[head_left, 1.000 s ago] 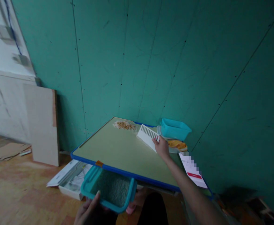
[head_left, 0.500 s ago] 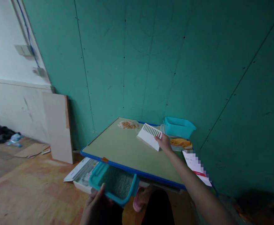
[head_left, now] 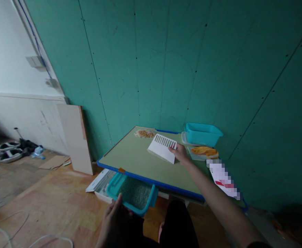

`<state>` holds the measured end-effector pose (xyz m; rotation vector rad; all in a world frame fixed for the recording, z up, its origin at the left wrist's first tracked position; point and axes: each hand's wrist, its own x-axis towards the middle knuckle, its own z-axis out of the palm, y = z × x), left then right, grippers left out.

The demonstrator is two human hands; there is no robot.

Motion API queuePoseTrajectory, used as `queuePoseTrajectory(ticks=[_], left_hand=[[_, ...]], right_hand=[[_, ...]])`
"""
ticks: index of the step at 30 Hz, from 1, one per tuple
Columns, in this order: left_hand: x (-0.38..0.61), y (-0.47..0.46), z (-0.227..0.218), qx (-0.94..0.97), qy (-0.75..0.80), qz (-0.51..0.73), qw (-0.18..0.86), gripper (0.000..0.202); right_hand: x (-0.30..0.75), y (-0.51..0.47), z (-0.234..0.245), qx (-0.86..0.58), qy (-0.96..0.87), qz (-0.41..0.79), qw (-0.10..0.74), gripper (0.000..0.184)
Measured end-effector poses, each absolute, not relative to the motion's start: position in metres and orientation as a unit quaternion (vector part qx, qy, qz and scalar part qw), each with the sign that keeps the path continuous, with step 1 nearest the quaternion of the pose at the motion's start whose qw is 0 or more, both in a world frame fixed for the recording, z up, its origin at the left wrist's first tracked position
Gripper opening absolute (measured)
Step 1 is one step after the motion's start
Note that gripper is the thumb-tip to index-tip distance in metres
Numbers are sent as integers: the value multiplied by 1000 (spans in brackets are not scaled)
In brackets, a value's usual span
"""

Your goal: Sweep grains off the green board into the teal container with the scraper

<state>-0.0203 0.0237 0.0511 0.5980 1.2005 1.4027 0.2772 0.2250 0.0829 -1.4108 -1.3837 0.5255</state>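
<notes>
My right hand (head_left: pixel 180 154) grips the near right edge of a white slotted scraper (head_left: pixel 162 147) that rests tilted on the green table top (head_left: pixel 132 158). Just beyond the scraper lies a small pile of yellow-brown beans (head_left: pixel 146 133) at the table's far edge. My left hand (head_left: pixel 115 215) holds a teal plastic container (head_left: pixel 132 194) filled with pale green grains, below and against the table's blue front edge.
A second teal tub (head_left: pixel 202 133) and a clear tray with yellow food (head_left: pixel 204 151) sit at the table's right, with a white and red sheet (head_left: pixel 223 177) nearer. A white tray (head_left: pixel 100 187) lies on the floor under the table. A board (head_left: pixel 75 137) leans on the green wall.
The view has swung left and back, so the table sits further right in frame. The scraper has moved a little toward me along the table with my right hand. The teal container stays at the front edge.
</notes>
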Motion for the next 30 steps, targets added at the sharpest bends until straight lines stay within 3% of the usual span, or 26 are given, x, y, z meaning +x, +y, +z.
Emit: queuePoseTrajectory(ticks=[8,16,24,30], left_hand=[[-22,25,33,259,496,606,566,52],[-41,33,6,261,440,594,620,43],[-42,28,4,253,425,592,637,36],[-37,24,6,233,440,590,636,39]], right_hand=[[255,215,80,-543,-591,279,528,26],[237,207,71,-506,-613,296,530,26],[232,200,74,-484,-614,322,534,32],[240,191,94,-485,-528,407,566,43]])
